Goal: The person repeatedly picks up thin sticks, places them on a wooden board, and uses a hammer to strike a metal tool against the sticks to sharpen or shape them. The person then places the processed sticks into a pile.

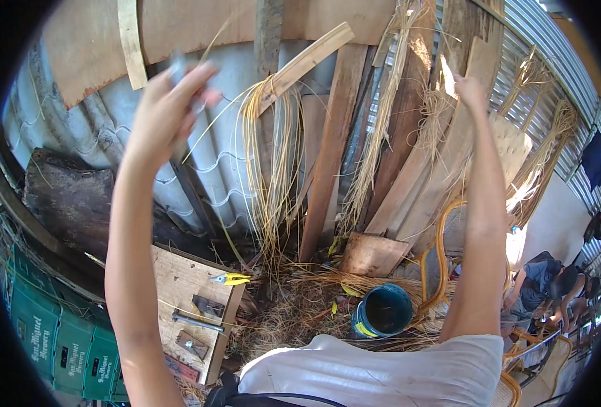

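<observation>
My left hand [168, 112] is raised at the upper left, fingers curled and smeared by motion. A thin pale cane strand [216, 39] rises from its fingertips, and a bluish-white patch shows among the fingers. Just right of it, a bundle of yellowish cane strands [273, 156] hangs from a slanted wooden slat [307, 64]. My right hand [471, 93] is stretched far out at the upper right, fingers drawn together in front of the leaning boards. Whatever it grips is too small to make out. A tangle of dry strands [436, 119] hangs left of its forearm.
A wooden bench [178, 271] bears yellow-handled pliers [231, 279] and a hammer [199, 321]. Green crates [63, 346] stand lower left. A dark bucket [382, 311] sits amid fibre scraps [280, 325]. Beside my right arm is a curved cane frame [441, 251]; other people [545, 285] sit farther right.
</observation>
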Tool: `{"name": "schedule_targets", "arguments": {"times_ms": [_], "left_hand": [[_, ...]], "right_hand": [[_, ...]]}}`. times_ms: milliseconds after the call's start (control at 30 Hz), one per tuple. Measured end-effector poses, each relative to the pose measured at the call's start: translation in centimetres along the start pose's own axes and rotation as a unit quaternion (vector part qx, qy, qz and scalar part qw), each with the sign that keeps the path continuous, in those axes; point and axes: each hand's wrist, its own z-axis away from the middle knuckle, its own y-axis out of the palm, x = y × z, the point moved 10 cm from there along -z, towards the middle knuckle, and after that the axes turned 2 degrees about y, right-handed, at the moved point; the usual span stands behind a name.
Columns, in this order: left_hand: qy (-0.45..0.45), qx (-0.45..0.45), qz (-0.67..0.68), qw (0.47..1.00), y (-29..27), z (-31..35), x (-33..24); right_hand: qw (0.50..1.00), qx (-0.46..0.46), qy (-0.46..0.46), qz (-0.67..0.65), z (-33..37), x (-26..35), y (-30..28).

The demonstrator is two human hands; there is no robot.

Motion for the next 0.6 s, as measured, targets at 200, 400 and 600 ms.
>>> {"name": "schedule_targets", "arguments": {"times_ms": [200,400,600], "left_hand": [[-0.024,-0.027,-0.021,0.999,6.2,-9.4,5.5],[-0.161,0.075,-0.074,0.981,11.2,-3.3,15.5],[-0.292,0.218,-0.387,0.847,2.8,16.7,28.3]], "right_hand": [[0.988,0.117,-0.074,-0.074,9.7,15.8,11.1],[0.951,0.230,-0.194,-0.076,16.7,16.5,20.6],[0.830,0.444,0.048,-0.335,32.3,0.3,38.6]]}}
